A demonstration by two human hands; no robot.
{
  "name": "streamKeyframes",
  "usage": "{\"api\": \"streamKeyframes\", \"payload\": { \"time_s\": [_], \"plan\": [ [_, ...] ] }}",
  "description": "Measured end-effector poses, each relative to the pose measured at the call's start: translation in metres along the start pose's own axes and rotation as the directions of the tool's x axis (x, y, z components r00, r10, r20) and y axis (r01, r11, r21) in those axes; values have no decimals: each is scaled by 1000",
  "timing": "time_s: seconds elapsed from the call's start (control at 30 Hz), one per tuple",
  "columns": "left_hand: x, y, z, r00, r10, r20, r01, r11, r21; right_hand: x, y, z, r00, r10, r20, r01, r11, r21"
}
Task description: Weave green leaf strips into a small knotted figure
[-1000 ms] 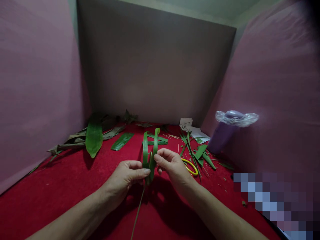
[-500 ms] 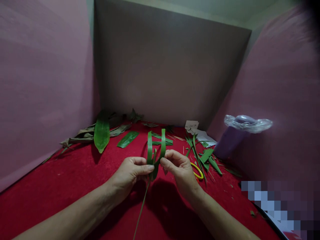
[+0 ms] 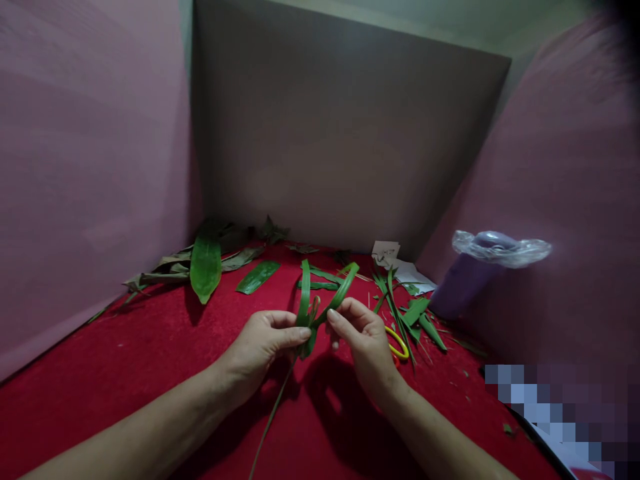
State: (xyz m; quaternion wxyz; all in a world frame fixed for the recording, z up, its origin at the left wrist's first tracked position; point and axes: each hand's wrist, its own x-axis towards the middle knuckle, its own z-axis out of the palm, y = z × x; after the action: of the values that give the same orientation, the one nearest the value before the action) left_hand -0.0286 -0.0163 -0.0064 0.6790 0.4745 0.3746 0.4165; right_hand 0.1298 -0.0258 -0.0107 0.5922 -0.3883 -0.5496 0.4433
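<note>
1. The left hand [image 3: 267, 339], just left of the frame's lower centre, is closing its grip, thumb against bent forefinger, around the base of a green leaf bundle [image 3: 305, 297].
2. The right hand [image 3: 361, 337], right of the lower centre, is holding its grip almost together, the thumb and fingertips pinching the lower part of the bundle's right-hand blade [image 3: 346, 284].
3. The bundle is standing upright between the hands, at the middle of the frame; its left blade is rising nearly straight, its right one is leaning outward, and a small curled piece [image 3: 315, 307] is showing between them.
4. A thin stem [image 3: 273, 415] is trailing from the base toward the bottom edge.
5. Just right of the right hand, a yellow ring [image 3: 399, 344] is lying partly hidden.
6. Beyond the hands, at the centre, green strips [image 3: 325, 286] are lying flat; a cut leaf piece [image 3: 258, 277] is lying to their left.
7. Left of centre, a broad leaf [image 3: 205, 270] is resting over dry leaves [image 3: 173, 269].
8. Right of centre, cut green blades [image 3: 416, 311] are lying scattered near white paper [image 3: 413, 276].
9. At the right, a purple container [image 3: 465, 283] is standing tilted in view, clear plastic [image 3: 523, 253] spreading around its top.
10. The red counter [image 3: 125, 373] is carrying all this, and the hands are casting shadows on it at the lower centre.
</note>
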Motion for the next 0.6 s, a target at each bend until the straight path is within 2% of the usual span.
{"api": "streamKeyframes", "payload": {
  "time_s": [0.07,0.13,0.2,0.27,0.33,0.4,0.6],
  "plan": [
    [0,0,0,1000,-6,-20,6,1000,10,1,1,-1,999,-31,-40,27,996,-80],
    [0,0,-1,1000,-12,-25,13,1000,9,2,1,-3,980,-178,-94,152,961,-230],
    [0,-1,-1,1000,-14,-9,14,1000,0,2,-1,-6,916,-397,-65,335,842,-422],
    [1,-1,-1,1000,-10,12,10,1000,-12,2,-3,-9,839,-539,71,481,675,-560],
    [0,-1,0,1000,-6,30,7,1000,-24,1,-6,-10,795,-574,195,552,554,-623],
    [-1,0,0,999,-3,40,4,999,-35,1,-6,-11,784,-568,252,566,487,-665],
    [-2,4,2,999,-10,31,12,998,-67,5,-1,-13,767,-584,265,547,380,-746]
  ]
}}
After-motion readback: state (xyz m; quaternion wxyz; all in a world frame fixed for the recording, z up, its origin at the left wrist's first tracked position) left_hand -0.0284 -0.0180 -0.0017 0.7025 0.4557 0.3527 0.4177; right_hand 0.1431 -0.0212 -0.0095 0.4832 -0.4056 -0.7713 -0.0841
